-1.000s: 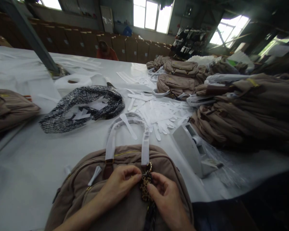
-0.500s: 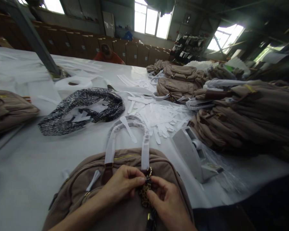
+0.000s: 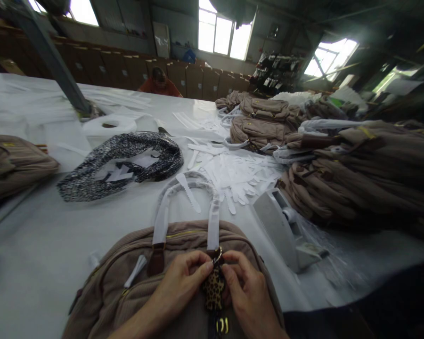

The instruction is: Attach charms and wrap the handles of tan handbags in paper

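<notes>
A brown ribbed-fabric handbag (image 3: 108, 270) stands before me on the table, its handles (image 3: 214, 226) wrapped in white and upright. From a metal ring (image 3: 217, 255) at the base of the right handle hangs a leopard-print bag charm (image 3: 214, 289). My left hand (image 3: 183, 280) pinches the charm's top beside the ring, thumb against forefinger. On the other side, my right hand (image 3: 247, 287) has its thumb and fingers closed at the charm's upper right edge. A gold-coloured metal piece (image 3: 222, 325) shows below the charm. The exact spot each fingertip grips is partly hidden.
A grey tape dispenser (image 3: 282, 228) stands right of the bag. White paper strips (image 3: 229, 172) lie scattered beyond it, near a black-and-white knitted cloth (image 3: 92, 176). Brown bags (image 3: 374, 174) are piled at the right, another bag (image 3: 16, 162) lies left. A person (image 3: 160, 84) is across the table.
My right hand has shifted off the charm's front to its right side, so more of the leopard print shows. The gold-coloured piece below is now more visible.
</notes>
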Tool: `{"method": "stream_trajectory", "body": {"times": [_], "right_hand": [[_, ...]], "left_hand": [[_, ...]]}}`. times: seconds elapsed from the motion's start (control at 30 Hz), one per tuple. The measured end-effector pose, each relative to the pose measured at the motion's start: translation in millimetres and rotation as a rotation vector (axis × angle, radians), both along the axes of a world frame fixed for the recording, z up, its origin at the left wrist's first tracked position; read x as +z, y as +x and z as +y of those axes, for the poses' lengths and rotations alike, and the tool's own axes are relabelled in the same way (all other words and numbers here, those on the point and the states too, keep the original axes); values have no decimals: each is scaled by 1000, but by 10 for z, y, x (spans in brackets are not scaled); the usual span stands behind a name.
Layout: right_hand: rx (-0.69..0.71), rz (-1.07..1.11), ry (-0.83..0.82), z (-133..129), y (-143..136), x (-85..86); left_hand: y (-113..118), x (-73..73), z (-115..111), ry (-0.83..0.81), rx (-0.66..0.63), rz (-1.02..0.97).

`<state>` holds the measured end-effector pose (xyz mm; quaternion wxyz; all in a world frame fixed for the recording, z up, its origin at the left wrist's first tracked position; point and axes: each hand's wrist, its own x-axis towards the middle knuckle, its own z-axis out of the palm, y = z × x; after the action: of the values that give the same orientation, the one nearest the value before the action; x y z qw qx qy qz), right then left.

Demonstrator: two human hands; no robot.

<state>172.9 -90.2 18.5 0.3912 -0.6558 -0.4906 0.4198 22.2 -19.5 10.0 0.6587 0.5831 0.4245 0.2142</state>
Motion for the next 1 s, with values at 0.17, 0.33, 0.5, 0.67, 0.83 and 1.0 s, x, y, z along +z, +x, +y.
{"method": "stream_trajectory", "body": {"times": [0.17, 0.33, 0.5, 0.67, 0.83, 1.0], "right_hand": [[246, -268, 296, 129, 120, -42], [327, -406, 481, 169, 173, -36], [191, -290, 398, 121, 64, -10], [2, 59, 12, 92, -19, -31], [24, 319, -156, 146, 24, -96], [-42, 468, -204, 178, 50, -73]], "left_hand": [[-22, -28, 16, 138, -49, -3], [-24, -46, -39, 250, -1, 47], [-23, -3, -66, 426, -18, 22], [-33, 6, -49, 342, 1, 73], [-39, -11, -61, 371, -30, 59], [-60, 1, -35, 326, -51, 45]]}}
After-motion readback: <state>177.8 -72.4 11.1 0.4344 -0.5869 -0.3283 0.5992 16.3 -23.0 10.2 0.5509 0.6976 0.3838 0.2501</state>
